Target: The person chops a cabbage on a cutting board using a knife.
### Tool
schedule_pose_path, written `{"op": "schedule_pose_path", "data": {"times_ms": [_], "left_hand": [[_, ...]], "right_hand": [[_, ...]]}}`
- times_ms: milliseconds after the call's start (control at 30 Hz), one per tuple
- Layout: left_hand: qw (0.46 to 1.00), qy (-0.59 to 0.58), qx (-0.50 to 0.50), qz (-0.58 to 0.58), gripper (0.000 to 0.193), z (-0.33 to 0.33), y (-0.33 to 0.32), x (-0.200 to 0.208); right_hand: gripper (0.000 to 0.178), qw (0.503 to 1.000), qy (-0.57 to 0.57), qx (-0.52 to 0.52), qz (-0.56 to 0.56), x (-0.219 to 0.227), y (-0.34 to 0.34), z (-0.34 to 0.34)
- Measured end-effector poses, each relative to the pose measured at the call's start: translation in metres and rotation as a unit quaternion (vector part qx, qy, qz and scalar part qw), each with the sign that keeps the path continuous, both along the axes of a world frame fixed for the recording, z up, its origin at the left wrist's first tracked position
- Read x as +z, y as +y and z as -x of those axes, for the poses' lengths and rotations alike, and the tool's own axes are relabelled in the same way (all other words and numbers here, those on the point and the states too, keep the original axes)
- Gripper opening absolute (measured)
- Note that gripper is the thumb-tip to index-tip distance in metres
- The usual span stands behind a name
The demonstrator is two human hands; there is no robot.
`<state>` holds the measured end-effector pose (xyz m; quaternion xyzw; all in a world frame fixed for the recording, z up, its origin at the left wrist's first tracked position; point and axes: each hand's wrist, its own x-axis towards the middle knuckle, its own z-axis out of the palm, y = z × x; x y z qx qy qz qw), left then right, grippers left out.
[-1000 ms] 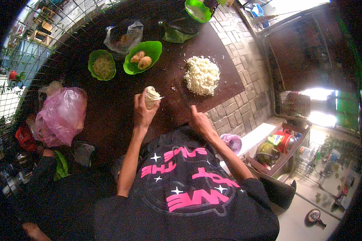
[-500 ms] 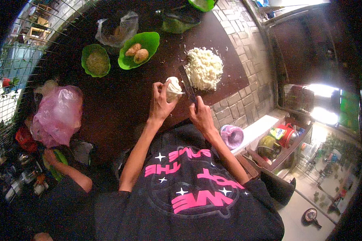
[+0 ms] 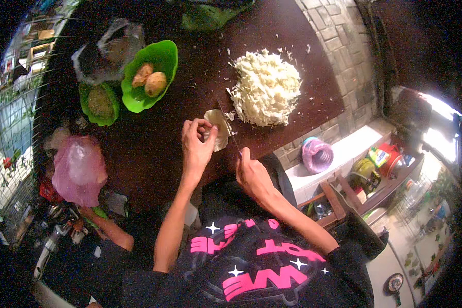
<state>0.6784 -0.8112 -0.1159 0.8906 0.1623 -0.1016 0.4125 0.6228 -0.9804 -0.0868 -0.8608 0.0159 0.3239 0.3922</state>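
Observation:
My left hand (image 3: 196,146) is closed, fingertips pressing a pale piece of cabbage (image 3: 222,134) down on the dark brown table (image 3: 190,97). In my right hand (image 3: 254,177) is the handle of a knife (image 3: 234,136). Its thin blade stands nearly edge-on along the cabbage's right side, with small white shreds by it. Just beyond the blade, to the right, lies a large heap of white shredded cabbage (image 3: 267,90). Loose shreds are scattered round the heap.
Left of centre, a green leaf-shaped bowl (image 3: 166,54) holds brownish round pieces. Near it are a smaller green bowl (image 3: 99,105), a clear plastic bag (image 3: 126,41) and a pink bag (image 3: 79,167). Another person's arm (image 3: 113,231) reaches in at lower left. A purple basket (image 3: 317,155) stands right.
The cabbage has gone from raised and upright to lying lower, its flat face showing, with my left hand turned over it. The knife has come against its side. The whole view has shifted.

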Motion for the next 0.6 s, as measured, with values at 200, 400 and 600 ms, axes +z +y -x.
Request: {"op": "schedule_pose_path", "data": {"times_ms": [200, 400, 600], "left_hand": [[0.998, 0.061, -0.014, -0.005, 0.016, -0.009, 0.002, 0.007], [0.994, 0.107, -0.005, -0.01, 0.015, -0.021, 0.001, 0.01], [0.994, 0.107, -0.016, -0.014, 0.019, -0.017, -0.006, 0.012]], "right_hand": [[0.017, 0.999, 0.035, 0.01, -0.026, 0.003, -0.005, -0.016], [0.016, 0.999, 0.039, 0.031, -0.012, -0.004, -0.005, -0.017], [0.016, 0.997, 0.075, 0.029, -0.014, -0.004, -0.001, -0.014]]}}
